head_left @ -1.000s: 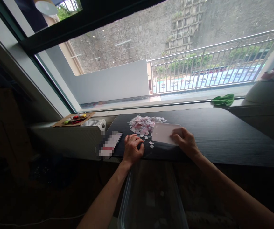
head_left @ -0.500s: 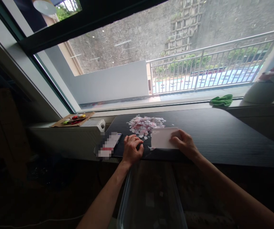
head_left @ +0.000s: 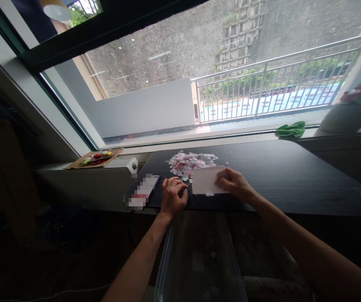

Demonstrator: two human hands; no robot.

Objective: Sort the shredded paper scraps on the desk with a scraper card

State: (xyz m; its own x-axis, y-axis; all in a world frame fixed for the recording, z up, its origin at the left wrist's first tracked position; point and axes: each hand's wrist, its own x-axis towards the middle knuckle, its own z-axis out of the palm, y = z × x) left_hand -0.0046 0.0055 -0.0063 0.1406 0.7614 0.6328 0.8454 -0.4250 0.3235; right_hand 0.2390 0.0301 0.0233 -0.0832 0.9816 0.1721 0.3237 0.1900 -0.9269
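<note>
My right hand (head_left: 235, 184) grips a pale, flat rectangular card (head_left: 207, 180) by its right end. The card is tilted over the dark table, just in front of a heap of small white and pinkish paper scraps (head_left: 189, 161), and covers part of it. A few scraps lie under the card's lower edge. My left hand (head_left: 172, 196) rests at the table's front edge, left of the card, fingers loosely bent and thumb apart, with nothing seen in it. Below the table edge stands a clear plastic bin (head_left: 164, 262) with a few pale pieces inside.
A phone (head_left: 145, 188) lies on the dark table (head_left: 281, 180), left of my left hand. Further left, a radiator (head_left: 117, 178) carries cardboard with colourful small items (head_left: 97, 157). A green cloth (head_left: 291, 129) and a pale pot (head_left: 344, 119) stand along the window sill.
My right hand has moved the card a little to the left, nearer my left hand. Scraps show at its lower edge. My left hand stays almost where it was.
</note>
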